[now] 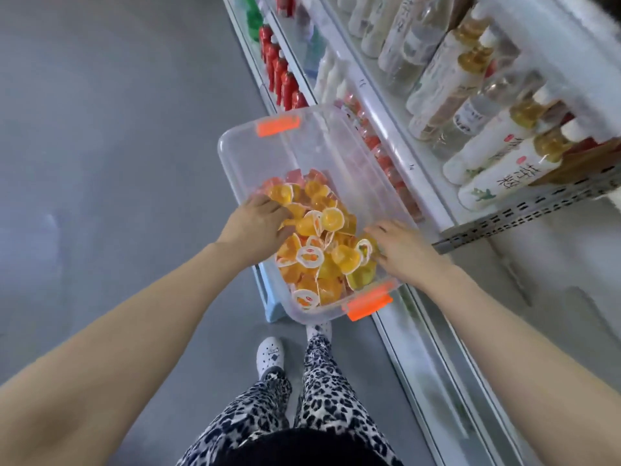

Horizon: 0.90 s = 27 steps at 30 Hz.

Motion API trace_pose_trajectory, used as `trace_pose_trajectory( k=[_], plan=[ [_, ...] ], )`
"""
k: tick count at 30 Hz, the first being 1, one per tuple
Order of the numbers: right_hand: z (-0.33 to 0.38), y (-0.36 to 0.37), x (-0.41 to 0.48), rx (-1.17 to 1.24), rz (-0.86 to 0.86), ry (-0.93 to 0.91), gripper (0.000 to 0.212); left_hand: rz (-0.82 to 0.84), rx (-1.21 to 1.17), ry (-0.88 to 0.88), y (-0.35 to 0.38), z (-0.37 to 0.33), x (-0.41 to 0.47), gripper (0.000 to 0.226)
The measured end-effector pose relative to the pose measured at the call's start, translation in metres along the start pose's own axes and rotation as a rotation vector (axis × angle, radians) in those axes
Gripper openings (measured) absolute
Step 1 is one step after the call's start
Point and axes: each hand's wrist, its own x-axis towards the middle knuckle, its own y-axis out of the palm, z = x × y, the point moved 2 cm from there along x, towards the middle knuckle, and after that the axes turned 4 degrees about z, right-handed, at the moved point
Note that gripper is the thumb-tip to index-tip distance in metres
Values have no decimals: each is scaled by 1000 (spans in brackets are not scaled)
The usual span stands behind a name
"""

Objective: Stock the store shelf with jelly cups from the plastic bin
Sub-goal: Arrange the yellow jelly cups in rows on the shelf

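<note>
Jelly cups [321, 253] in plastic bin [268, 153], between left hand [257, 223], right hand [403, 250]

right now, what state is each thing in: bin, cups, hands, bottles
plastic bin, lid off, far half bare
jelly cups, sealed, heaped at the near end
left hand, in the bin, fingers among cups, grip unclear
right hand, in the bin, fingers relaxed on cups
orange latches, unclipped
bottles, capped, standing in rows on the shelf
</note>
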Motion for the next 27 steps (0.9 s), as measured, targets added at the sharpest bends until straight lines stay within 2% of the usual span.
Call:
trace_pose_trajectory(
  k=[3, 5, 10, 14, 15, 17, 19, 21, 23, 27],
  plan=[
    [-4, 13, 24, -72, 221, -28, 62, -8, -9, -15, 2, -1, 2, 42],
    [-6, 22, 37, -95, 270, -71, 67, -3, -12, -34, 3, -1, 6, 44],
    [-4, 37, 63, 113, 195, -70, 39, -18, 16, -39, 9, 4, 9, 42],
    [-3, 34, 77, 260, 41, 85, 30, -10, 48, -49, 11, 4, 9, 38],
    [-3, 31, 79, 279, 43, 102, 29, -1, 61, -50, 10, 3, 10, 37],
    [-4, 25, 77, 246, 157, 83, 27, 19, 67, -31, 10, -1, 14, 37],
    [-7, 23, 69, 211, 310, 41, 25, 50, 23, 27, 11, -12, 19, 40],
    [-10, 25, 59, 176, 385, -16, 32, 87, -21, 137, 15, -31, 27, 41],
    [-11, 28, 52, 155, 381, -38, 39, 132, -12, 273, 26, -52, 35, 42],
    [-11, 24, 50, 103, 231, -38, 29, 305, 146, 404, 55, -76, 42, 42]
  ],
)
